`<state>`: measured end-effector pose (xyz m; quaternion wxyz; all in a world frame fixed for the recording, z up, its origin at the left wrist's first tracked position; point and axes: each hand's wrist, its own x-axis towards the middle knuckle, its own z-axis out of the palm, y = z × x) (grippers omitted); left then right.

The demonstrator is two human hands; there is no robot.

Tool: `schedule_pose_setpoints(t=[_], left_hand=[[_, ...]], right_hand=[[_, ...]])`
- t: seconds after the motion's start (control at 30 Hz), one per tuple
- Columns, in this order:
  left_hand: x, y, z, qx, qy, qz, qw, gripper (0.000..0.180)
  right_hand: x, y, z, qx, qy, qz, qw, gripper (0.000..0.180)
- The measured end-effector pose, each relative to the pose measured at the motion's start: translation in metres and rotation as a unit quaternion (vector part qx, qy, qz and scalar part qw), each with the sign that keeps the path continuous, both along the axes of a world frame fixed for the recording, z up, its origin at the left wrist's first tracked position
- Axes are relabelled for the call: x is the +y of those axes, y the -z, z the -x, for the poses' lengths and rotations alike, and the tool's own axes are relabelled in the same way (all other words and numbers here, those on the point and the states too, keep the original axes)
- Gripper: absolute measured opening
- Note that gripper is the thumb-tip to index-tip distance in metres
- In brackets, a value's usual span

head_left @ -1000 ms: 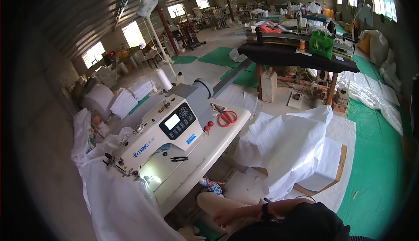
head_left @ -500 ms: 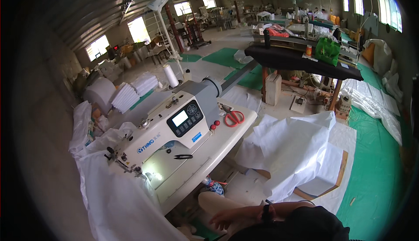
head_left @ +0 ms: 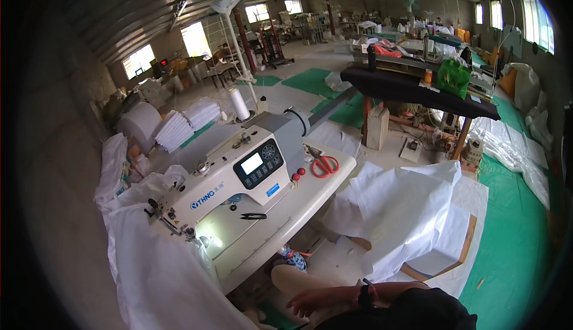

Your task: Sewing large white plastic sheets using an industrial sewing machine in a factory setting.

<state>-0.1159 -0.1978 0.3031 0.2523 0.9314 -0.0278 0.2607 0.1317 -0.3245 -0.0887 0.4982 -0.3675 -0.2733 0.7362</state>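
A hand (head_left: 319, 299) shows at the near edge, lying flat on the person's knee (head_left: 298, 279) with its fingers loosely spread and pointing left, holding nothing; a dark band (head_left: 365, 294) circles its wrist. Which hand it is cannot be told, and no second hand shows. Just beyond it, under the worktop (head_left: 310, 195), sits a small patterned bundle (head_left: 291, 258).

On the white worktop stands a white sewing machine (head_left: 230, 177) with a dark control panel (head_left: 258, 164) on its face, a small blue label (head_left: 273, 190) below the panel and blue lettering on its arm. Two red knobs (head_left: 298, 174) sit at its right end. Small black snips (head_left: 253, 216) lie on the machine bed, and red-handled scissors (head_left: 323, 164) lie at the far right of the worktop, well apart from the hand. A white thread cone (head_left: 239, 103) stands behind the machine.

White woven fabric (head_left: 161, 270) hangs off the near left of the worktop. To the right, on the floor, more white fabric (head_left: 400, 210) is heaped over a flat stack on a board (head_left: 444, 258). Far left lie a big white roll (head_left: 140, 124) and stacks of folded white pieces (head_left: 188, 124). Farther right, a dark table (head_left: 418, 91) carries a green bag (head_left: 452, 78) and an orange bottle (head_left: 428, 77). Green mats (head_left: 513, 252) cover the floor at right.
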Motion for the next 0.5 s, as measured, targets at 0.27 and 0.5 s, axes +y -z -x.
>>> schedule_pose_setpoints(t=[0.27,0.5], left_hand=[[0.001,0.004,-0.004,-0.009,0.001,0.000,1.000,0.030],[0.005,0.010,-0.007,-0.017,0.004,-0.002,1.000,0.030]], right_hand=[[0.001,-0.006,0.001,0.055,-0.013,-0.004,0.998,0.040],[0.000,-0.014,0.001,0.027,-0.015,-0.007,1.000,0.039]])
